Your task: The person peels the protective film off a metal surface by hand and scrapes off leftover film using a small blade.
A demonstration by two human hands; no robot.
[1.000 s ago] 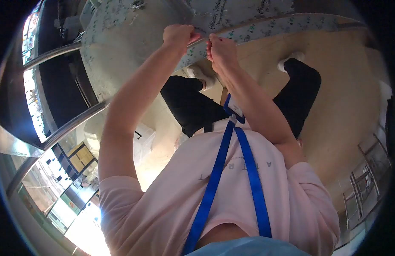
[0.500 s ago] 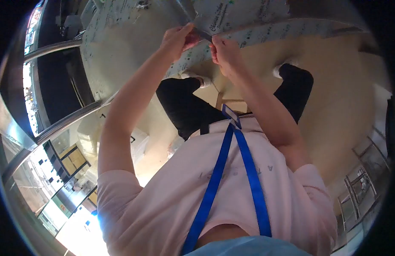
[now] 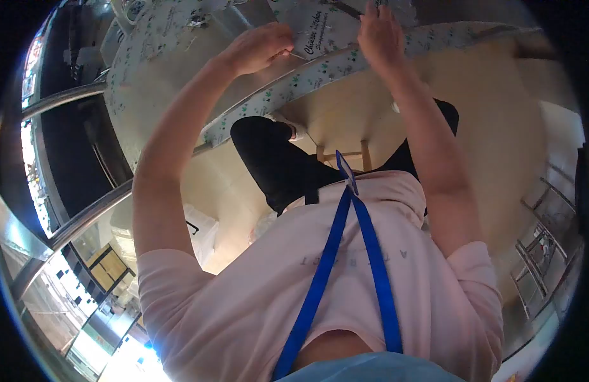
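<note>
At the table's near edge, my left hand (image 3: 259, 48) is closed, and a thin, pale, stick-like piece (image 3: 298, 56) sticks out from its fingers. Its kind is too small to tell. My right hand (image 3: 380, 41) is raised to the right, over the table edge, with its fingers curled together; what they hold, if anything, is hard to make out. A dark flat strip (image 3: 345, 8) lies just left of those fingertips. Under both hands is a table (image 3: 173, 76) with a printed sheet (image 3: 317, 38) bearing green marks and lettering.
A metal rail (image 3: 84, 213) runs along the left side. Beneath the table edge are a wooden stool (image 3: 364, 155) and my legs (image 3: 269, 159). A white bag-like object (image 3: 202, 232) sits on the floor at left. Metal frames (image 3: 533, 267) stand at the right. A blue lanyard (image 3: 320, 280) hangs on my chest.
My hands, close together at a dark strip before, have moved apart. The left went slightly left, the right went up and to the right. A thin pale piece now shows at my left fingers.
</note>
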